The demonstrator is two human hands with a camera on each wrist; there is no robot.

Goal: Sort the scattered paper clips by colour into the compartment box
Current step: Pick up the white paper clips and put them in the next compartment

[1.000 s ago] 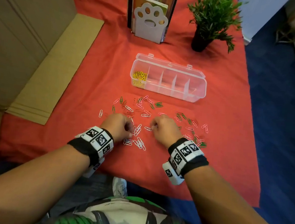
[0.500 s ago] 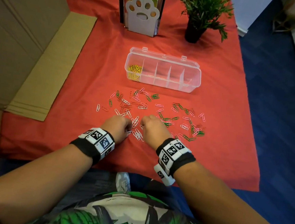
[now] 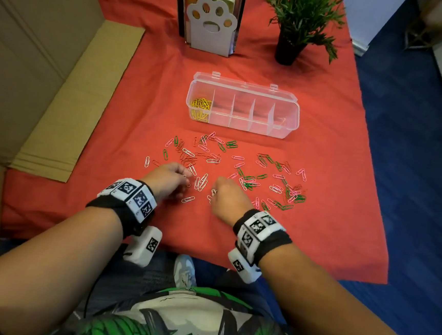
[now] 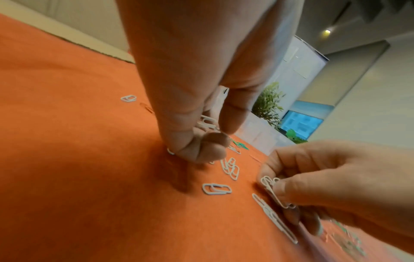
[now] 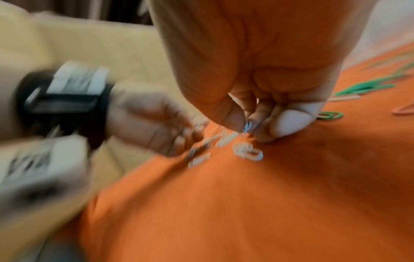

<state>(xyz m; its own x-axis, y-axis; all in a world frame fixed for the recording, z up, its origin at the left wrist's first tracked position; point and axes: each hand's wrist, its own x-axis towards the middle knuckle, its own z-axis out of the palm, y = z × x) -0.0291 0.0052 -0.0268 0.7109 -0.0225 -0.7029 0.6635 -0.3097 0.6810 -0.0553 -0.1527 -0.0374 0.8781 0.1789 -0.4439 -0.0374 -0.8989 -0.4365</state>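
Observation:
The clear compartment box (image 3: 241,126) stands open mid-cloth, with yellow clips (image 3: 200,106) in its leftmost compartment. White, pink, green and red paper clips (image 3: 215,157) lie scattered in front of it. My left hand (image 3: 185,177) is curled, holds white clips (image 4: 207,122) against its palm and pinches at the cloth (image 4: 201,147). My right hand (image 3: 213,193) pinches a small bunch of white clips (image 4: 271,187), its fingertips (image 5: 248,127) down on the cloth. A single white clip (image 3: 187,199) lies between the two hands.
A flat cardboard sheet (image 3: 66,116) and a large box border the red cloth (image 3: 329,230) on the left. A paw-shaped holder (image 3: 210,27) and a potted plant (image 3: 293,32) stand behind the compartment box. Blue floor lies to the right.
Fewer white clips lie between my hands than a second ago. My left hand has shifted slightly up and left, and the right hand has stayed low beside it.

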